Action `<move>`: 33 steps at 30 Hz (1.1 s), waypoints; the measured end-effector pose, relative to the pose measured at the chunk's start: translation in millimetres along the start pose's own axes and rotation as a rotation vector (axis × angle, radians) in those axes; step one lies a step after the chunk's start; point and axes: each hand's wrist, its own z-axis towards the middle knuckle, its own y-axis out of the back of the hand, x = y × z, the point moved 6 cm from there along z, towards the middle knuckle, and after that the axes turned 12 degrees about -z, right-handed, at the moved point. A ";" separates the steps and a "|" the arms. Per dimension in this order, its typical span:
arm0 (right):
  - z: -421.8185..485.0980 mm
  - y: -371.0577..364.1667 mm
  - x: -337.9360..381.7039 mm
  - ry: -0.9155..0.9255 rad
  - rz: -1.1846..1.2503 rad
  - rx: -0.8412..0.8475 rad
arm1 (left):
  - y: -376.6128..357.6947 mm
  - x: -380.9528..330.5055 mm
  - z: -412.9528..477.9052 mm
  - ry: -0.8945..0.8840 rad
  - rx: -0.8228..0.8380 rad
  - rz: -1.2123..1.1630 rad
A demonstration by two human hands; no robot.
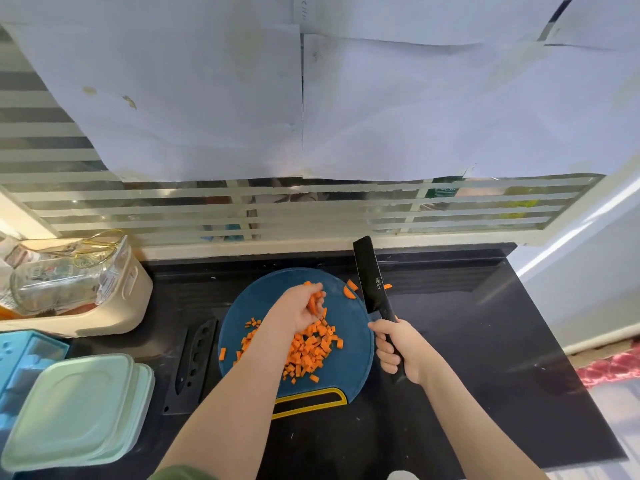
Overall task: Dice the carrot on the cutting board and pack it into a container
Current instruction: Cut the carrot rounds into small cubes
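Carrot dice (311,351) lie in a loose orange heap on the middle of the round blue cutting board (349,327), spreading toward its near edge, with a few stray cubes toward its left side. The board sits on a black counter (485,341), its yellow-edged handle pointing at the person.

The left hand (301,306) is over the far half of the board, just beyond the heap, its fingers curled round a small bunch of uncut carrot sticks (313,301). Two half-round slices (349,292) lie apart from the heap near the board's far right rim.

The right hand (398,351) is at the board's right edge, wrapped tight round the black handle of a knife (369,271). The wide black blade points away from the person and runs along the board's right rim to beyond its far edge. Whether the blade touches the board I cannot tell.

Just left of the board lies a black sheath (194,365) with holes. Further left stands a stack of pale green containers (76,410), lids on, next to a light blue tray (20,358). Beyond those, far left of the board, is a beige basket (114,306) holding clear bags. Behind the board, white paper sheets (207,98) cover a striped window.
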 end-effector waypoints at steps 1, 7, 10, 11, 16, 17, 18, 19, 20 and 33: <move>0.1 2.3 -0.8 0.001 -0.061 -0.041 | 1.2 -3.3 2.1 -0.026 -0.022 0.076; 21.3 4.5 -21.4 -0.044 -0.276 -0.165 | -3.7 -29.1 37.2 -0.422 -0.052 0.944; 43.4 1.6 -21.3 -0.045 -0.367 -0.162 | -9.2 -41.8 62.8 -0.601 -0.004 1.235; 50.6 0.4 -19.0 -0.048 -0.411 -0.170 | -12.3 -44.5 69.6 -0.658 0.006 1.325; 74.2 -6.8 -11.4 -0.021 -0.477 -0.192 | -23.3 -27.4 93.9 -0.825 0.136 1.594; 76.2 -6.9 -10.6 -0.018 -0.480 -0.199 | -23.1 -24.2 95.5 -0.837 0.151 1.610; 78.9 -6.9 -11.6 -0.019 -0.490 -0.203 | -22.8 -21.5 97.1 -0.839 0.159 1.618; 80.2 -6.9 -12.1 -0.022 -0.507 -0.206 | -22.1 -20.2 97.6 -0.823 0.164 1.616; 80.9 -6.2 -13.2 -0.022 -0.527 -0.207 | -21.4 -19.4 97.3 -0.810 0.171 1.606; 81.5 -2.0 -11.4 0.008 -0.610 -0.232 | 5.2 -42.9 70.3 -0.713 0.216 1.166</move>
